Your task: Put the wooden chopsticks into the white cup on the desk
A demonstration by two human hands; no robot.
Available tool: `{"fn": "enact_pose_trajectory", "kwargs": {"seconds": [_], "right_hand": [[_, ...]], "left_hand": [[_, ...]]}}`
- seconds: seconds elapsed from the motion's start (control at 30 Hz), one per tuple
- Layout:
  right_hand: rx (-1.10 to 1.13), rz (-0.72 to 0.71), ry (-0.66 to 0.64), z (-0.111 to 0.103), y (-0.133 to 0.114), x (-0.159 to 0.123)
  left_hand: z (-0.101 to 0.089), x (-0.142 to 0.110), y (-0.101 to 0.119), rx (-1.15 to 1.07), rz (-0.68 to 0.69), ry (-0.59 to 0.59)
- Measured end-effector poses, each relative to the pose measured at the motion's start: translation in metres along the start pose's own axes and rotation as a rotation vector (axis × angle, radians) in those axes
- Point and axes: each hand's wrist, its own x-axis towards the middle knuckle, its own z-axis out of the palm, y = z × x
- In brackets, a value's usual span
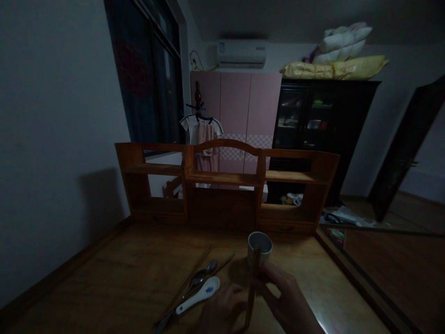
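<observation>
A white cup [260, 245] stands on the wooden desk [104, 287] in front of the shelf unit. My right hand [288, 301] is closed around a pair of wooden chopsticks [253, 278], whose upper ends lean at the cup's rim. My left hand [222, 311] sits low beside them, fingers curled near the chopsticks' lower part; its grip is dim and hard to read. To the left lie a white ceramic spoon [199, 295] with a blue mark, a metal spoon [203, 274] and more chopsticks [189, 280].
A wooden desktop shelf unit [225, 178] runs across the desk's back. The room is dark. Behind stand a pink wardrobe [250, 111], a dark cabinet [313, 120] with bedding on top, and hanging clothes [203, 134]. A wall is at the left.
</observation>
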Motion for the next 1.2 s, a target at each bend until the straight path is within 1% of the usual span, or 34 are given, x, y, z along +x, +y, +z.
{"fn": "enact_pose_trajectory", "kwargs": {"seconds": [0.03,0.07,0.13,0.2,0.23,0.27,0.3,0.4,0.47,0.53,0.73,0.83,1.03,1.13,1.2], "right_hand": [[-0.008,-0.006,0.005,0.000,0.002,0.000],[-0.016,-0.009,0.007,0.001,0.003,0.000],[-0.026,-0.010,0.014,0.002,0.006,-0.001],[-0.023,-0.010,0.020,0.004,0.006,-0.001],[-0.021,-0.013,0.024,0.005,0.006,-0.001],[-0.020,-0.022,0.027,0.005,0.006,-0.001],[-0.022,-0.033,0.033,0.006,0.005,-0.001],[-0.042,-0.076,0.048,0.008,0.004,0.001],[-0.050,-0.087,0.054,0.009,0.003,0.002],[-0.050,-0.082,0.049,0.009,0.004,0.003],[-0.051,-0.098,0.045,0.008,0.010,0.000],[-0.047,-0.094,0.068,0.010,0.013,-0.002],[-0.039,-0.106,0.128,0.014,0.015,-0.001],[-0.049,-0.117,0.121,0.013,0.014,-0.001],[-0.059,-0.106,0.096,0.012,0.014,-0.001]], "left_hand": [[-0.016,0.004,0.002,0.014,-0.020,0.051],[-0.034,0.008,0.003,0.050,-0.090,0.142],[-0.070,0.014,-0.003,0.133,-0.231,0.260],[-0.100,0.015,-0.019,0.307,-0.297,0.256],[-0.111,0.014,-0.030,0.386,-0.331,0.271],[-0.118,0.012,-0.041,0.449,-0.335,0.266],[-0.123,0.009,-0.053,0.491,-0.334,0.231],[-0.123,0.005,-0.081,0.531,-0.415,0.141],[-0.118,0.005,-0.091,0.525,-0.450,0.113],[-0.115,0.007,-0.095,0.513,-0.459,0.102],[-0.117,0.008,-0.095,0.490,-0.454,0.118],[-0.121,0.008,-0.096,0.485,-0.443,0.132],[-0.123,0.006,-0.099,0.482,-0.418,0.218],[-0.124,0.007,-0.092,0.428,-0.399,0.279],[-0.124,0.009,-0.082,0.329,-0.383,0.315]]}}
